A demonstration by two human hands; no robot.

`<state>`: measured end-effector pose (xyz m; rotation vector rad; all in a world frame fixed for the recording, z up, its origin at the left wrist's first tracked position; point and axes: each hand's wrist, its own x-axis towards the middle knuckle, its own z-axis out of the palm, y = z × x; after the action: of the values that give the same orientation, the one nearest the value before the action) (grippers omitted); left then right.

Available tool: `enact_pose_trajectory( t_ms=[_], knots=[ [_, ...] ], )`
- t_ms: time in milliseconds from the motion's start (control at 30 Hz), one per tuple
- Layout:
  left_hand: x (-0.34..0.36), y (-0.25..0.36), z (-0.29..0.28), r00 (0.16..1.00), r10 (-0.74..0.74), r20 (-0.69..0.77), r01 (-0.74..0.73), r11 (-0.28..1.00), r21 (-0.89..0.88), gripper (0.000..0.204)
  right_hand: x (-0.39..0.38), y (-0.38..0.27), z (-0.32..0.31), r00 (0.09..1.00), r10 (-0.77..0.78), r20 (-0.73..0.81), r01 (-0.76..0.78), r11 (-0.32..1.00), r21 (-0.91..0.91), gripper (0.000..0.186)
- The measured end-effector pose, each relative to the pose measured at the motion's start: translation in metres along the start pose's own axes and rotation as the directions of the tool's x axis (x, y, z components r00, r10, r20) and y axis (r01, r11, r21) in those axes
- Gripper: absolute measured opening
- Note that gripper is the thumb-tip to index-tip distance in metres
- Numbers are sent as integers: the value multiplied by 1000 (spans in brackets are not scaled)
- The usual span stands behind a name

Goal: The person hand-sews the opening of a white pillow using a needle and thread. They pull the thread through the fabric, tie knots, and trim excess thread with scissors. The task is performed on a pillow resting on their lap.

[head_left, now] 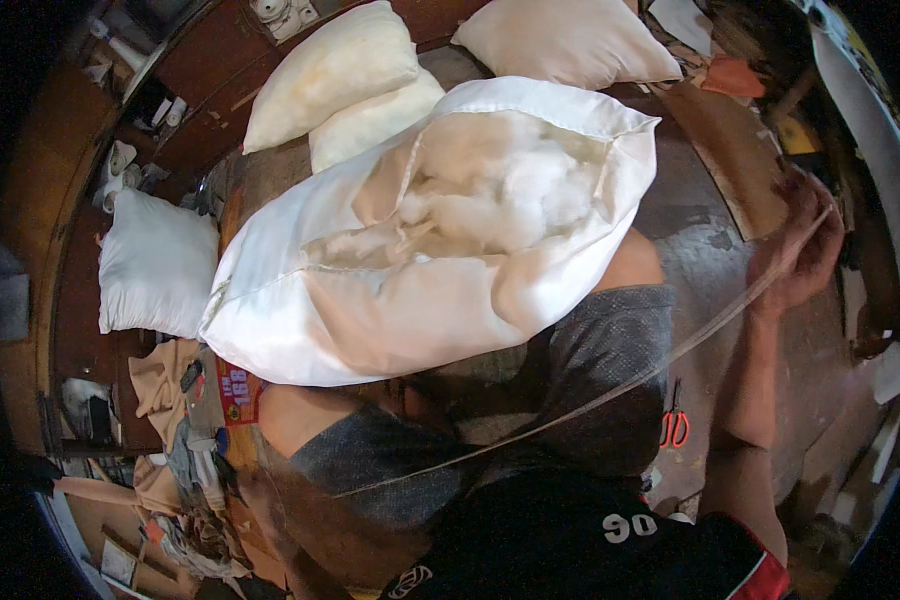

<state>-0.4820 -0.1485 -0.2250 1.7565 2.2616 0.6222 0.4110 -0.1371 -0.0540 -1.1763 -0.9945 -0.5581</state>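
Head view looks down at a big white pillow point(410, 250) lying across the person's lap. One end of it is open, and soft white stuffing point(500, 190) shows inside. The right hand point(795, 250) is held out to the side, away from the pillow. Its fingers pinch a long thin thread point(610, 392) that runs tight from the hand down across the lap. The left hand is hidden under the pillow, so I cannot tell how its fingers are. Orange scissors point(675, 425) lie on the floor near the right arm. More pillows point(330, 70) rest behind, and one small white pillow point(155, 262) lies to the left.
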Motion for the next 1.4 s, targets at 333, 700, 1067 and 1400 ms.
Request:
enact_pose_trajectory(
  t_ms=[333, 700, 1067, 1400],
  knots=[
    [78, 450, 37, 906, 395, -151, -418, 784, -459, 45, 32, -11, 143, 902, 227, 368, -323, 920, 223, 17],
    [132, 399, 13, 748, -330, -575, -479, 330, -813, 42, -2, -48, 172, 928, 80, 364, -184, 948, 260, 14],
    [44, 488, -23, 618, 291, -730, -767, 425, -480, 28, -29, -105, 145, 961, 151, 232, -251, 829, 499, 21],
    [-13, 642, 42, 433, 849, 302, -393, 480, -784, 16, -21, -95, 136, 963, 65, 263, -209, 795, 569, 16]
  ],
)
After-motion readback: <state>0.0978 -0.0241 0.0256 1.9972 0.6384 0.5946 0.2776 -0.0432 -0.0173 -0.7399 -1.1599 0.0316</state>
